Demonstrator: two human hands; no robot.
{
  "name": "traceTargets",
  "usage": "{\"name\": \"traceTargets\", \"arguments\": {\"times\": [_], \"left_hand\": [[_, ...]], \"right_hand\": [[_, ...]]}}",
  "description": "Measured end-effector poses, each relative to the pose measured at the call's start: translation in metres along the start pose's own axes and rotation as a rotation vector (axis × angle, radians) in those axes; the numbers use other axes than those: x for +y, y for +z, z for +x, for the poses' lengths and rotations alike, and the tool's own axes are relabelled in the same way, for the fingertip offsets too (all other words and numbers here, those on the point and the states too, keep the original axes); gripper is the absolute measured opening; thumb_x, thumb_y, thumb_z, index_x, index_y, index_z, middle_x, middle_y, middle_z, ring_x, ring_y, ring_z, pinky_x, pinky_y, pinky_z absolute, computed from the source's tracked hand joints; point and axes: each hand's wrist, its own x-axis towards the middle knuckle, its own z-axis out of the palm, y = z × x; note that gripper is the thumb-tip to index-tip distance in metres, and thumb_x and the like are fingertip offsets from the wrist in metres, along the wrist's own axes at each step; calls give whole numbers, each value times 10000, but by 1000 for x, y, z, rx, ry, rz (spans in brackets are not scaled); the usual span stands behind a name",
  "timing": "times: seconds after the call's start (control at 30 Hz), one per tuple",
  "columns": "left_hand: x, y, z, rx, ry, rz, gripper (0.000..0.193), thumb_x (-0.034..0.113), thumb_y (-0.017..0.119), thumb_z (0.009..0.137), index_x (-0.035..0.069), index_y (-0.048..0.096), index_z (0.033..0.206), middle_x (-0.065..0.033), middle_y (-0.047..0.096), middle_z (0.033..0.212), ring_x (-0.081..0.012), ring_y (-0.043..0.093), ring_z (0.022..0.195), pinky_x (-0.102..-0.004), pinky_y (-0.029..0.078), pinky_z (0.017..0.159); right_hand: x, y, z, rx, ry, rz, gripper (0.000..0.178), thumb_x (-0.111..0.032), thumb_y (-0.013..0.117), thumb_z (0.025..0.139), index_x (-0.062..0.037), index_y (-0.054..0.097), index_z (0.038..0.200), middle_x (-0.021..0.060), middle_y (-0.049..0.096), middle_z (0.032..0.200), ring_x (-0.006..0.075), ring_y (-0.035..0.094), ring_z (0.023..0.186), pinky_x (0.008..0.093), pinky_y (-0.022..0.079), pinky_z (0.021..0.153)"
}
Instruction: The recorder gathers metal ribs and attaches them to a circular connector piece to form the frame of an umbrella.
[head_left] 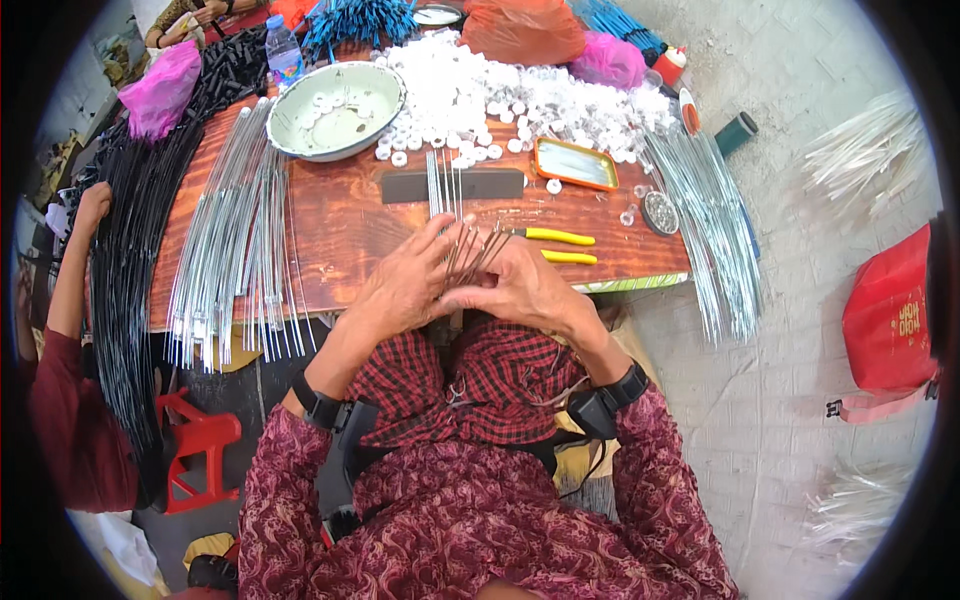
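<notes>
My left hand (400, 285) and my right hand (530, 288) meet over the near table edge, fingers curled in toward each other. Between them is a small bunch of thin metal rods (473, 250), fanned out and gripped from both sides; the fingers partly hide the ends. Several more rods (434, 188) point away from my hands across a dark grey block (400, 187). Just beyond my right fingers lie pliers with yellow handles (560, 237). Their jaws are partly hidden behind my hand.
Silver rods lie in bundles at left (225, 235) and right (705, 240), overhanging the table. A pale basin (385, 105), white plastic rings (440, 85) and a yellow-rimmed tray (575, 164) sit farther back. At left, a co-worker's arm (70, 270) reaches beside black rods (125, 270).
</notes>
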Motion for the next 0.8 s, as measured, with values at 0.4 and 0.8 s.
{"name": "traceTargets", "arguments": {"times": [0.4, 0.8], "left_hand": [[7, -5, -1, 42, -9, 0, 626, 337, 864, 651, 216, 689, 1240, -137, 291, 1613, -420, 317, 1450, -495, 397, 1145], [11, -2, 2, -48, -83, 160, 911, 248, 874, 610, 215, 528, 1453, -128, 256, 1625, -396, 288, 1470, -462, 353, 1191]], "right_hand": [[-1, 22, -8, 188, -180, -341, 287, -250, 811, 776, -14, 673, 864, 107, 623, 839, 323, 651, 736, 419, 516, 622], [-3, 7, -6, -55, -210, -346, 388, -230, 786, 793, -115, 685, 1149, 97, 653, 980, 331, 654, 909, 456, 525, 723]]}}
